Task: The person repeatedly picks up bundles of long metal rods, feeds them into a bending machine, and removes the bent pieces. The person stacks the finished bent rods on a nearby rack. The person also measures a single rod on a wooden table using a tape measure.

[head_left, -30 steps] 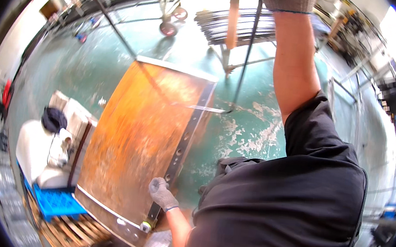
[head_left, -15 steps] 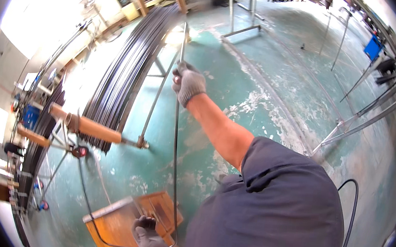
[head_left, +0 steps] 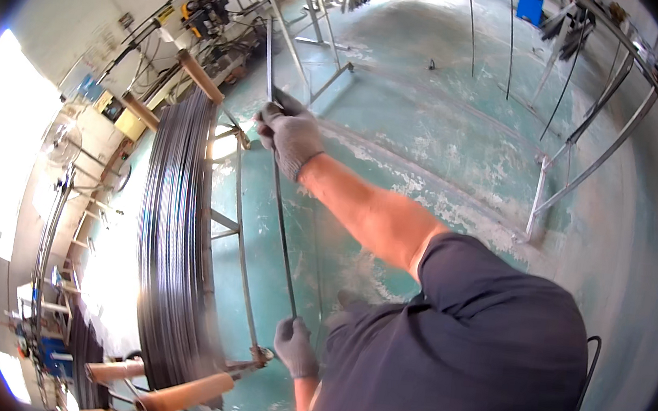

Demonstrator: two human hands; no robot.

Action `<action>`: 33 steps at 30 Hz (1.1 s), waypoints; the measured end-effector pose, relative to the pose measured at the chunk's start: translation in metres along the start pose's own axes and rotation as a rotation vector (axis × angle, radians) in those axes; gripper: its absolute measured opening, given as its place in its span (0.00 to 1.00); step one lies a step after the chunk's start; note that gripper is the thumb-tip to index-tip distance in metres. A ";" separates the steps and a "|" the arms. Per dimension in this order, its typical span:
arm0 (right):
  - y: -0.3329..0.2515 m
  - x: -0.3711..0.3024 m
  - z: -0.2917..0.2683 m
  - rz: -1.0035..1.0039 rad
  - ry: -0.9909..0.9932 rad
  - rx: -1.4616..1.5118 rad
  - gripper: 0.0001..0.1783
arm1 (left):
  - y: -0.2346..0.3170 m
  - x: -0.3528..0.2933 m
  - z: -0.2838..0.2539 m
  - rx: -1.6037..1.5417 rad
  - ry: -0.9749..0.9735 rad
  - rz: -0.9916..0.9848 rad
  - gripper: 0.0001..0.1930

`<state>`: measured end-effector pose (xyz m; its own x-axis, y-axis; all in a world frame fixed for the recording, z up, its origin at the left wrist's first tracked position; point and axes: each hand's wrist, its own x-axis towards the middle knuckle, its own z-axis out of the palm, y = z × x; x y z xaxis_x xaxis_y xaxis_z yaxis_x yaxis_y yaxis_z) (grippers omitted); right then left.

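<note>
A long thin dark strip [head_left: 283, 233] runs down from the upper middle of the view. Its upper part passes through my right hand [head_left: 292, 135], which is closed round it in a grey knit glove. Lower down, my left hand [head_left: 295, 346], gloved the same way, is closed where the strip meets its fingers. Any length of strip beyond the left hand is hidden. To the left of both hands, a thick bundle of dark shiny strips [head_left: 174, 246] lies along a metal rack [head_left: 240, 264], apart from my hands.
Brown tubular posts [head_left: 184, 394] stick out at both ends of the rack. A metal stand [head_left: 313, 38] is beyond my right hand. More frames with curved metal bars [head_left: 597, 180] stand at the right. The green floor [head_left: 402, 102] is worn and patched.
The view has swung, and the rack now sits lower and more upright. My left hand, loosely curled before, has closed and come up against the strip. The orange-brown wooden board has left view.
</note>
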<state>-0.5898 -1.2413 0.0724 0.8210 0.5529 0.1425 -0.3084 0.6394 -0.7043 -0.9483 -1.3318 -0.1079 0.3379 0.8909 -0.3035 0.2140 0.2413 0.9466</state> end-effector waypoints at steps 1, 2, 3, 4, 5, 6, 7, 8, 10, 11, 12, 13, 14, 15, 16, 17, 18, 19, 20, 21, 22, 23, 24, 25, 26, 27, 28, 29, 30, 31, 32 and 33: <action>0.004 0.021 0.012 -0.101 -0.032 -0.294 0.22 | 0.018 0.031 0.009 -0.021 -0.028 -0.002 0.05; 0.030 0.056 -0.003 -0.342 -0.116 -0.486 0.28 | 0.047 0.060 0.023 -0.081 -0.077 -0.016 0.05; 0.038 0.052 0.006 -0.516 -0.138 -0.709 0.30 | 0.073 0.087 0.027 -0.094 -0.097 -0.017 0.04; 0.040 0.047 0.001 -0.426 -0.243 -0.842 0.35 | 0.096 0.121 0.034 -0.157 -0.133 -0.010 0.04; 0.043 0.041 -0.006 -0.329 -0.349 -0.970 0.39 | 0.119 0.156 0.040 -0.220 -0.168 -0.003 0.04; 0.059 0.037 -0.022 -0.327 -0.466 -0.960 0.42 | 0.146 0.191 0.053 -0.237 -0.199 0.011 0.05; 0.081 0.030 -0.039 -0.318 -0.585 -0.945 0.45 | 0.169 0.224 0.064 -0.253 -0.224 0.019 0.07; 0.100 0.021 -0.054 -0.164 -0.672 -1.067 0.51 | 0.190 0.255 0.075 -0.306 -0.275 0.018 0.07; 0.150 0.019 -0.081 -0.173 -0.871 -1.067 0.56 | 0.237 0.307 0.102 -0.303 -0.345 -0.006 0.08; 0.159 0.021 -0.078 -0.087 -0.896 -1.055 0.54 | 0.256 0.335 0.117 -0.313 -0.379 -0.020 0.08; 0.165 0.031 -0.073 -0.002 -0.922 -1.038 0.53 | 0.274 0.363 0.132 -0.309 -0.397 -0.025 0.08; 0.182 0.053 -0.079 0.034 -0.978 -1.025 0.53 | 0.287 0.391 0.148 -0.299 -0.421 -0.033 0.08; 0.202 0.081 -0.083 0.060 -1.036 -1.004 0.53 | 0.299 0.419 0.164 -0.316 -0.445 -0.029 0.08; 0.222 0.109 -0.086 0.086 -1.093 -0.982 0.53 | 0.313 0.444 0.182 -0.343 -0.461 -0.052 0.08; 0.219 0.145 -0.074 0.065 -1.166 -0.923 0.42 | 0.324 0.471 0.196 -0.392 -0.470 -0.062 0.08; 0.239 0.173 -0.074 0.034 -1.194 -0.811 0.38 | 0.340 0.496 0.212 -0.434 -0.499 -0.069 0.08; 0.267 0.199 -0.079 0.001 -1.218 -0.698 0.35 | 0.357 0.520 0.228 -0.444 -0.477 -0.110 0.08; 0.290 0.225 -0.074 -0.030 -1.243 -0.571 0.32 | 0.378 0.548 0.235 -0.394 -0.429 -0.111 0.08; 0.281 0.252 -0.063 0.190 -1.254 -0.655 0.23 | 0.396 0.579 0.235 -0.443 -0.490 -0.126 0.07; 0.271 0.279 -0.053 0.183 -1.208 -0.700 0.21 | 0.412 0.607 0.236 -0.491 -0.551 -0.140 0.07; 0.263 0.302 -0.043 0.188 -1.164 -0.738 0.19 | 0.436 0.617 0.242 -0.455 -0.441 -0.106 0.07; 0.259 0.327 -0.040 0.189 -1.110 -0.788 0.17 | 0.449 0.638 0.249 -0.426 -0.402 -0.034 0.09; 0.264 0.351 -0.037 0.070 -1.038 -0.712 0.16 | 0.464 0.654 0.257 -0.400 -0.405 0.029 0.10; 0.267 0.377 -0.032 0.028 -0.973 -0.697 0.16 | 0.480 0.670 0.265 -0.378 -0.410 0.092 0.11; 0.269 0.404 -0.023 -0.016 -0.920 -0.678 0.16 | 0.489 0.690 0.268 -0.371 -0.427 0.117 0.13; 0.272 0.432 -0.012 -0.060 -0.863 -0.660 0.17 | 0.500 0.707 0.276 -0.360 -0.432 0.147 0.13; 0.278 0.462 -0.001 -0.115 -0.784 -0.738 0.17 | 0.506 0.726 0.288 -0.344 -0.447 0.167 0.14; 0.288 0.493 0.010 -0.130 -0.710 -0.771 0.17 | 0.513 0.744 0.298 -0.318 -0.465 0.191 0.14; 0.297 0.526 0.020 -0.133 -0.638 -0.740 0.16 | 0.521 0.764 0.308 -0.381 -0.539 0.174 0.16; 0.305 0.559 0.030 -0.140 -0.567 -0.708 0.14 | 0.532 0.783 0.316 -0.329 -0.543 0.192 0.17; 0.311 0.593 0.041 -0.156 -0.509 -0.804 0.13 | 0.545 0.801 0.322 -0.287 -0.545 0.219 0.18; 0.314 0.626 0.052 -0.172 -0.446 -0.900 0.11 | 0.554 0.823 0.330 -0.244 -0.550 0.246 0.19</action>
<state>-0.1975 -0.6665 -0.0237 0.5096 0.7575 0.4081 0.4237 0.1918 -0.8852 -0.2492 -0.5919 0.1308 0.7841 0.6201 -0.0252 -0.1218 0.1936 0.9735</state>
